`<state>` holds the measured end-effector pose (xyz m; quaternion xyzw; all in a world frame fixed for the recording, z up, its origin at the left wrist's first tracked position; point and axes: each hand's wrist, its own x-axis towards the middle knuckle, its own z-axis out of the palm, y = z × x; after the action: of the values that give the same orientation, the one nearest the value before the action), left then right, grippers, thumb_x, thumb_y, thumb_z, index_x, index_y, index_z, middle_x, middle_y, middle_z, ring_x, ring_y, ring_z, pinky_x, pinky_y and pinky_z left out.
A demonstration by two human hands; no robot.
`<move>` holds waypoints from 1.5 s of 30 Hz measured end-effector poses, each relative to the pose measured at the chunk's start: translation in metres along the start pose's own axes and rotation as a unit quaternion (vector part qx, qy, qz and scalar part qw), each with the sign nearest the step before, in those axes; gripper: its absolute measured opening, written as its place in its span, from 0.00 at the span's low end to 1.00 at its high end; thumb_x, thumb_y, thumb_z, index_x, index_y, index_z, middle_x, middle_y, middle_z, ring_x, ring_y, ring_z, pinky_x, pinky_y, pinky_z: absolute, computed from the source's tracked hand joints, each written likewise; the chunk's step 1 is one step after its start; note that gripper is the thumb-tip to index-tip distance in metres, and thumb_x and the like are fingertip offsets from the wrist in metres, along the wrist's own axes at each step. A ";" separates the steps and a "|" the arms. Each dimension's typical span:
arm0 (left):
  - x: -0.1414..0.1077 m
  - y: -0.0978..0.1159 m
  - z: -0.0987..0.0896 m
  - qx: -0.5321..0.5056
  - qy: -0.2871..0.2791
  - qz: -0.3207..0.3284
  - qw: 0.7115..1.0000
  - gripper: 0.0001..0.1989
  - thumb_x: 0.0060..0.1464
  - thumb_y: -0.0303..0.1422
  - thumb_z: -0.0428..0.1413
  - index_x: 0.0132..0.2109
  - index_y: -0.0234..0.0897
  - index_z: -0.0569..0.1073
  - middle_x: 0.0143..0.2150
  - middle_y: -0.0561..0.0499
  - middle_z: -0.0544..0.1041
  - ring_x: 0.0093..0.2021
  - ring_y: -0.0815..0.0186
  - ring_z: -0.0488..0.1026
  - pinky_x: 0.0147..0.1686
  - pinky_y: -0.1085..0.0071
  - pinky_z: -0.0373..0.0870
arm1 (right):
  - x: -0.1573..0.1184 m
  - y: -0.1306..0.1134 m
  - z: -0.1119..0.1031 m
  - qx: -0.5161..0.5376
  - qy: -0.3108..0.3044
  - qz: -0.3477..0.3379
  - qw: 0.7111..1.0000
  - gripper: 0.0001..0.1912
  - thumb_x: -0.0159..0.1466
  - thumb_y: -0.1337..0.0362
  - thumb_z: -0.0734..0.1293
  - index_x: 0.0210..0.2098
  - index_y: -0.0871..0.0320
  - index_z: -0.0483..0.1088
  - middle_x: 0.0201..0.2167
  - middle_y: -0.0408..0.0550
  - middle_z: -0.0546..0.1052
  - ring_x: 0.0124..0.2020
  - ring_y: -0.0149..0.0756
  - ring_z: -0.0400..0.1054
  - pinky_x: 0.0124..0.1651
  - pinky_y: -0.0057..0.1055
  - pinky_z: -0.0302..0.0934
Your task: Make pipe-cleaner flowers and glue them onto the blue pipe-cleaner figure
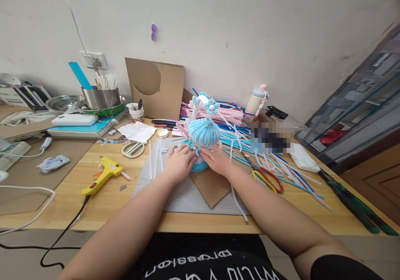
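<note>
Fingers bent, my left hand and right hand meet the fuzzy light-blue piece from either side; some fingertips are hidden, so I cannot tell whether they pinch it. It sits upright over the grey mat, its ribbed dome coiled at the crown, a blue base below. I count at least two blue flowers behind the dome, one yellow glue gun, one bottle.

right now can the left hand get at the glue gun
Likely yes: nothing tall stands between the left hand and the glue gun, though that hand would first have to leave the blue craft.
</note>
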<state>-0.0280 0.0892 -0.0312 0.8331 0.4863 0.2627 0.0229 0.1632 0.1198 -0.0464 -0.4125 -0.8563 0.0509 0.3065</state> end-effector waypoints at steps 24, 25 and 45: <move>-0.005 0.011 -0.001 0.089 -0.021 0.014 0.996 0.13 0.60 0.33 0.50 0.50 0.47 0.72 0.50 0.48 0.75 0.56 0.54 0.64 0.57 0.49 0.49 | -0.002 0.003 0.003 -0.053 -0.027 -0.032 0.998 0.18 0.69 0.66 0.54 0.51 0.48 0.71 0.51 0.46 0.75 0.51 0.42 0.67 0.61 0.54 0.36; -0.005 0.011 -0.001 0.090 -0.021 0.014 0.996 0.13 0.60 0.33 0.50 0.50 0.47 0.72 0.50 0.48 0.75 0.56 0.54 0.64 0.57 0.49 0.50 | -0.002 0.004 0.003 -0.053 -0.024 -0.032 0.998 0.18 0.69 0.66 0.54 0.51 0.48 0.71 0.51 0.46 0.75 0.51 0.41 0.67 0.61 0.54 0.35; -0.006 0.010 0.003 0.110 -0.028 0.008 0.993 0.15 0.62 0.36 0.48 0.53 0.47 0.70 0.52 0.47 0.74 0.58 0.53 0.62 0.57 0.45 0.49 | -0.002 0.007 0.008 -0.125 0.008 -0.007 0.992 0.18 0.70 0.60 0.54 0.49 0.49 0.73 0.35 0.47 0.79 0.51 0.47 0.63 0.61 0.57 0.32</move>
<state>-0.0208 0.0796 -0.0332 0.8414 0.5048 0.1839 -0.0575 0.1637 0.1243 -0.0564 -0.4424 -0.8561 -0.0622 0.2596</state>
